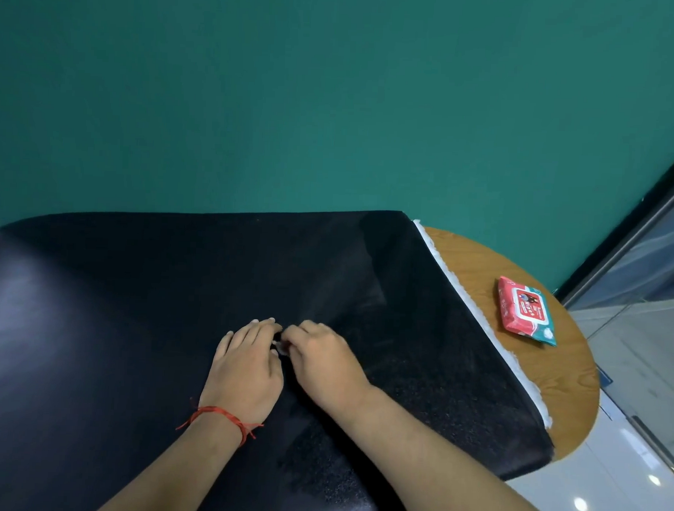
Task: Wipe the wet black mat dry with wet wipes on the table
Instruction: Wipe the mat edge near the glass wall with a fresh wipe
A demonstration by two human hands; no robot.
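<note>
On the black mat (134, 324), near its middle, your two hands meet. Your left hand (243, 370), with a red thread (223, 413) at the wrist, lies palm down with its fingers nearly straight and close together on the mat, and its thumb is hidden from you. Your right hand (324, 365) has its fingers curled round a wet wipe (280, 348). Only a small white sliver of that wipe shows between the hands, so its size and fold cannot be made out. Fine speckles mark the mat's near right part. The mat covers most of the table (480, 268) and runs out of view at the left and near edges. Just right of the mat's white fringed edge (478, 321), the red wipes pack (524, 311) lies flat on bare wood, its print too small to read.
</note>
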